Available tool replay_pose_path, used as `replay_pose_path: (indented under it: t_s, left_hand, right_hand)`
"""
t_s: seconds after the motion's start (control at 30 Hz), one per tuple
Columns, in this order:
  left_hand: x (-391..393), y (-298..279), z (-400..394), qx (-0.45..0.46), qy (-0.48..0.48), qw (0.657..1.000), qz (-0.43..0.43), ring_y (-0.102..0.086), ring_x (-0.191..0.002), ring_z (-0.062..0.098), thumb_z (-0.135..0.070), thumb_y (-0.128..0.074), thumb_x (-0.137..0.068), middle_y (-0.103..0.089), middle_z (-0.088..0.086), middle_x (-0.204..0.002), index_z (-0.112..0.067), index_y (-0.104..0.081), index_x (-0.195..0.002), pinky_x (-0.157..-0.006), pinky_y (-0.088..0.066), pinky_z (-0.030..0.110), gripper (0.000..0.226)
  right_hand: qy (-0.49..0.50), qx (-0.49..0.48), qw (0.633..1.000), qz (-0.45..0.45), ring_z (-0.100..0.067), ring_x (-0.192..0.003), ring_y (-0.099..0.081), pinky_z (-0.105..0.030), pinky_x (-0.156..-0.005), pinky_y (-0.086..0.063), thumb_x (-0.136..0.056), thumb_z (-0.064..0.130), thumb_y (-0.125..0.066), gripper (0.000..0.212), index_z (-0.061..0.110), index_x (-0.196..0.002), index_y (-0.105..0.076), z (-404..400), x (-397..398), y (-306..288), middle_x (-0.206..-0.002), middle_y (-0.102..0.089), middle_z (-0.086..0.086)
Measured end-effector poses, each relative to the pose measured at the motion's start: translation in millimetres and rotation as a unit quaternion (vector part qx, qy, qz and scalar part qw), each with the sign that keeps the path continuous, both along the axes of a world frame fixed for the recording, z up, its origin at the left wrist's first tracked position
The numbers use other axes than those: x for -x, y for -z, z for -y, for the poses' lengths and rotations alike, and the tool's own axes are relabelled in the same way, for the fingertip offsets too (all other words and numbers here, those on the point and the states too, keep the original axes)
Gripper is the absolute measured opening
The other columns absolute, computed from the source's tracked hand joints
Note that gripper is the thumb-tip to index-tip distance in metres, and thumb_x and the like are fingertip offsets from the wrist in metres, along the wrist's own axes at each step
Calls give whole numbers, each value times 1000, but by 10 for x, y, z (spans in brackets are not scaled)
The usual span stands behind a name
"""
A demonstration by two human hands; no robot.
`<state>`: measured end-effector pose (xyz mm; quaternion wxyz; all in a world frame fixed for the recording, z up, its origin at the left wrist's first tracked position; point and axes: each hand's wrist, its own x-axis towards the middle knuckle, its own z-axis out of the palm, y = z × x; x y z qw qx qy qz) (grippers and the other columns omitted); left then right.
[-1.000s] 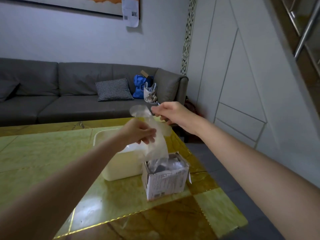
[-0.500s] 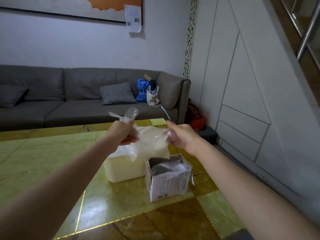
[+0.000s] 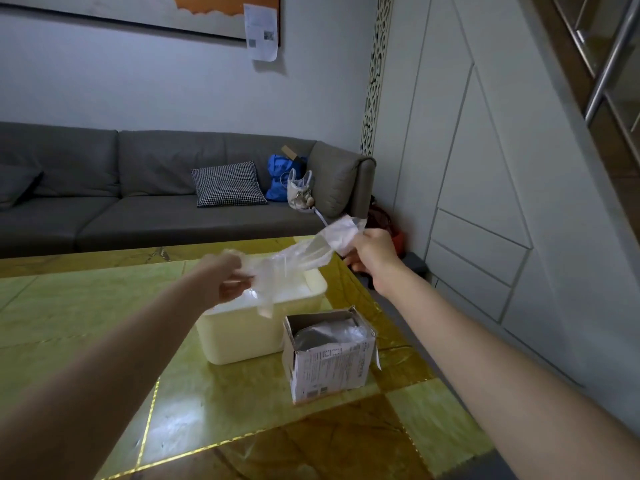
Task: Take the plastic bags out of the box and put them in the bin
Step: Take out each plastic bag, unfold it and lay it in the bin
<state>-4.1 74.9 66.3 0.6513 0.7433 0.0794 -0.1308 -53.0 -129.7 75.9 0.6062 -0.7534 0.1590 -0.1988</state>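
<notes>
— Both hands were on one plastic bag (image 3: 294, 256). My left hand (image 3: 227, 278) pinched its near end, fingers curled round the crumpled film, and my right hand (image 3: 369, 252) gripped the other end, held higher and further out toward the right edge of the table (image 3: 104, 306).

— So the bag was in the air?

— Yes, stretched between my two hands, sloping up from left to right. It hung above the bin (image 3: 249, 327), with a loose tail drooping from my left hand down to about the bin's rim. I could not tell whether the tail touched it.

— Where did the bin stand?

— On the table, toward the far right corner. It was a cream plastic tub, open at the top.

— And the box?

— The box (image 3: 329, 362) stood just beside the bin, on its near right side, close to the table's right edge. Whether the two touched I could not say. Its top flaps were open, and more plastic (image 3: 325, 332), greyish and crumpled, lay inside it.

— Anything else in the room?

— A grey sofa (image 3: 138, 202) ran along the wall beyond the table's far edge. On it sat a checked cushion (image 3: 227, 183), a blue bag (image 3: 277, 181) and a small pale bag (image 3: 299, 190) near the armrest. Above the sofa hung a picture (image 3: 173, 12) with a sheet of paper (image 3: 261, 31) stuck at its corner.
</notes>
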Motion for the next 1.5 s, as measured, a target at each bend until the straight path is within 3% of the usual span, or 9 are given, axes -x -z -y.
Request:
replay_pose_path:
  t_s: [0.13,0.3,0.4,0.67,0.83,0.9,1.03,1.3,1.5]
  left_hand:
    - [-102,-126,37,-117,-49,971,202,-53,-64,14,-22,-45,-96,-52,14,-105,0,-40,-127,-50,-42,25,39]
    - [209,-400,395,-64,239,948,199,-49,-60,8,-56,-54,-82,-54,-1,-107,-22,-46,-127,-54,-45,21,57]
    - [184,-350,379,-46,284,944,163,-37,-46,4,-43,-63,-80,-48,-1,-74,-20,-56,-118,-42,-35,14,45]
    - [8,-73,129,32,196,978,55,-62,-48,3,-10,-58,-89,-67,14,-102,3,-60,-108,-40,-44,11,23]
    - [-230,-229,27,43,50,991,116,-59,-41,6,-2,-55,-89,-62,12,-77,-2,-58,-98,-39,-48,14,10]
    - [-347,-242,-31,-30,16,980,194,-56,-37,5,-4,-54,-90,-60,10,-68,-3,-60,-94,-36,-45,14,7]
    - [-651,-196,-139,-157,-8,948,277,-45,-29,3,-13,-56,-89,-58,6,-59,-9,-63,-76,-33,-36,13,15]
    - [-1044,-56,-550,-493,-127,805,305,-54,-100,39,-22,-46,-93,-54,20,-114,-5,-55,-111,-71,-36,36,27]
    - [-833,164,231,-446,310,702,460,-45,-123,17,-27,-52,-93,-51,1,-135,-19,-44,-134,-104,-36,31,43]
  right_hand:
    - [66,321,944,27,-9,-53,-44,-22,-47,-32,-88,14,-59,39,15,-53,-42,6,26,-176,-55,-45,3]
    - [-63,424,903,-3,-14,-68,-50,-25,-62,-39,-89,17,-60,26,15,-67,-48,-222,-64,-403,-69,-50,3]
    - [-121,364,924,0,-16,-84,-56,-28,-73,-46,-89,14,-63,11,17,-80,-56,-225,-81,-455,-88,-59,-2]
    - [-225,-119,967,19,-16,-72,-65,-26,-63,-55,-92,-4,-50,13,6,-93,-58,-60,-49,-463,-82,-68,-9]
    - [-22,-53,998,15,-20,-72,-63,-29,-67,-54,-94,11,-55,8,9,-101,-55,-178,-331,-309,-104,-67,-14]
    - [-87,-69,994,13,-19,-74,-64,-29,-65,-55,-89,28,-64,46,14,-127,-44,-257,-438,-262,-120,-59,-10]
    - [-88,81,993,24,-18,-72,-62,-28,-61,-56,-82,3,-69,53,12,-127,-45,-463,-710,-99,-108,-60,-12]
    - [-42,144,985,-87,-27,-89,-62,-35,-67,-55,-86,-2,-60,45,12,-124,-40,-326,-1084,506,-111,-58,-13]
    - [-135,286,941,-122,-11,-57,-54,-13,-34,-36,-88,2,-61,54,14,-134,-34,-362,-1177,583,-113,-58,-14]
